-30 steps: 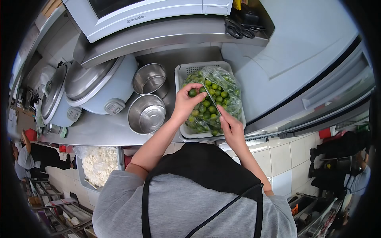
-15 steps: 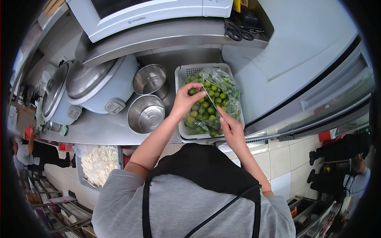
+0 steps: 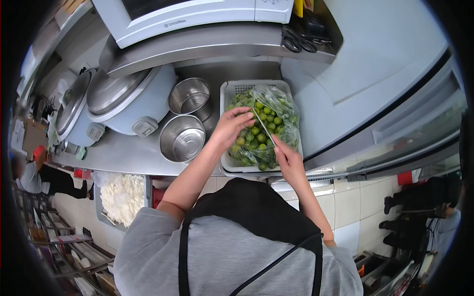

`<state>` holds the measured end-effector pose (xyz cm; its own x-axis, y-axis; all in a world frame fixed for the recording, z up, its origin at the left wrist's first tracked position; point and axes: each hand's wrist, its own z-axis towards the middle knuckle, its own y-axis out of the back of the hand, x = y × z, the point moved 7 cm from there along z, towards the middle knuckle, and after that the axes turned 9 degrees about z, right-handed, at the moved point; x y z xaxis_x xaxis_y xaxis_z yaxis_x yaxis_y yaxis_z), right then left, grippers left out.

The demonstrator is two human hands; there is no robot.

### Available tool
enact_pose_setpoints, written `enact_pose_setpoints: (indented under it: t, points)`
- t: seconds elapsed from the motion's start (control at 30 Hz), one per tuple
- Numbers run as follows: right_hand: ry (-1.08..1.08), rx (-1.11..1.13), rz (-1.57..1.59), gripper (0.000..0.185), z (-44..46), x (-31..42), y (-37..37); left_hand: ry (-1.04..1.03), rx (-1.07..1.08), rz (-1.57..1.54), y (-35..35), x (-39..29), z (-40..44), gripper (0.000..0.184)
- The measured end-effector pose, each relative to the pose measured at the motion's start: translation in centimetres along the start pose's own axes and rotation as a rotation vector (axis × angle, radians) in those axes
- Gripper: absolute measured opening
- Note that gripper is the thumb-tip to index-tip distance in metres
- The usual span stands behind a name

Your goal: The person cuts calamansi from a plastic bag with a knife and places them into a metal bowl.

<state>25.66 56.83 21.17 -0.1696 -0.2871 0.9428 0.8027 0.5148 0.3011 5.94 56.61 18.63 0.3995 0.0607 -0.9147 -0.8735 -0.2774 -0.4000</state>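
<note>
My left hand (image 3: 231,127) is over the left side of the fruit with its fingers closed together; what they hold is hidden. In my right hand (image 3: 290,160) is a thin knife (image 3: 263,125), its blade slanting up and left with the tip beside my left fingertips. Beneath both hands, small round green fruits (image 3: 262,138) fill a clear plastic bag (image 3: 291,116). The bag lies in a white perforated basket (image 3: 224,91) on the steel counter.
Two steel pots (image 3: 182,138) (image 3: 189,96) stand left of the basket, beside two large lidded cookers (image 3: 129,106). A microwave (image 3: 197,19) and scissors (image 3: 297,41) rest on the shelf above. Below left is a tray of white food (image 3: 123,200). Other people are at both edges.
The green fruit that showed between my left thumb and fingers is now out of sight, and those fingers have bent over. My right hand keeps hold of the knife. The view has shifted slightly.
</note>
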Motion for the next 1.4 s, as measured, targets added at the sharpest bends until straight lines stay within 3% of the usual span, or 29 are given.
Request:
enact_pose_setpoints:
  t: [0.07,0.17,0.23,0.3,0.47,0.63,0.7,0.73,0.77,0.83,0.9,0.97,1.0,1.03,1.1,1.17,1.3,1.4]
  points:
    - [-0.046,0.067,0.048,0.034,-0.5,-1.3,0.0,-0.051,-0.106,0.132,3.0,-1.5,-0.3,0.03]
    - [-0.16,0.044,0.046,0.04,-0.7,0.0,1.2,-0.07,-0.327,0.646,8.2,-4.1,-2.6,0.031]
    - [-0.104,0.068,0.0,0.043,-0.4,0.9,1.8,0.005,-0.46,1.023,13.1,-3.6,-4.0,0.035]
    - [0.122,-0.065,0.019,0.042,-0.3,2.5,2.9,0.002,-0.506,1.061,16.7,-2.3,-5.5,0.036]
    - [0.173,0.006,-0.017,0.042,0.0,1.8,2.4,-0.087,-0.633,1.294,16.1,-3.8,-8.8,0.032]
    - [0.012,-0.113,0.205,0.043,-0.5,0.1,2.4,-0.215,-0.645,1.312,13.7,-5.5,-9.6,0.029]
    - [0.316,0.03,-0.075,0.043,0.5,0.1,0.5,-0.264,-0.705,1.287,13.2,-7.1,-10.1,0.028]
    - [-0.028,0.219,-0.06,0.043,0.4,-2.2,-0.7,-0.294,-0.713,1.269,13.1,-8.0,-10.2,0.026]
    - [-0.019,0.206,-0.069,0.043,0.2,-1.5,-1.1,-0.311,-0.706,1.261,13.3,-8.8,-9.9,0.026]
    - [0.139,0.025,-0.073,0.044,-0.7,2.2,-2.1,-0.486,-0.781,1.282,14.0,-11.0,-10.8,0.025]
    - [0.045,0.035,-0.113,0.044,-0.4,4.5,-3.9,-0.524,-0.772,1.252,15.5,-13.2,-11.3,0.023]
    - [0.335,0.034,-0.177,0.044,-0.1,7.3,-6.5,-0.618,-0.81,1.16,17.6,-15.7,-12.2,0.023]
    - [0.343,0.02,-0.209,0.038,0.3,7.5,-7.6,-0.641,-0.815,1.166,18.8,-16.9,-12.7,0.022]
    - [0.341,-0.004,-0.218,0.038,0.5,7.9,-8.3,-0.655,-0.792,1.16,20.1,-18.0,-13.2,0.022]
    - [0.14,-0.187,-0.144,0.036,0.7,7.3,-8.2,-0.708,-0.844,1.152,23.2,-20.5,-14.7,0.021]
    - [0.037,-0.328,-0.251,0.038,0.5,6.0,-7.0,-0.626,-0.845,1.092,26.3,-22.5,-15.7,0.021]
    - [-0.012,-0.439,-0.38,0.037,-0.8,4.8,-6.3,-0.682,-0.79,0.975,32.3,-25.1,-14.8,0.019]
    - [0.01,-0.487,-0.39,0.04,-1.5,5.8,-7.2,-0.799,-0.747,1.004,30.7,-28.3,-13.8,0.022]
